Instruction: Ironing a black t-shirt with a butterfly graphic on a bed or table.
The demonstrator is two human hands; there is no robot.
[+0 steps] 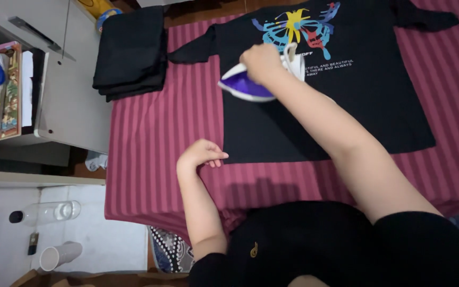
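The right hand (pixel 261 62) is closed around the handle of a purple and white iron (pixel 251 85) resting on the black T-shirt (pixel 346 106) spread over the striped maroon cloth (pixel 155 138). The left hand (pixel 200 154), fingers curled and holding nothing, presses the shirt's lower corner. A pile of folded black clothes (pixel 131 53) lies just left (a clear bottle (pixel 49 212) lies on the floor). The hand hides the iron's handle.

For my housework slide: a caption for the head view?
Right hand runs a purple iron over a black T-shirt; left hand pins its hem.
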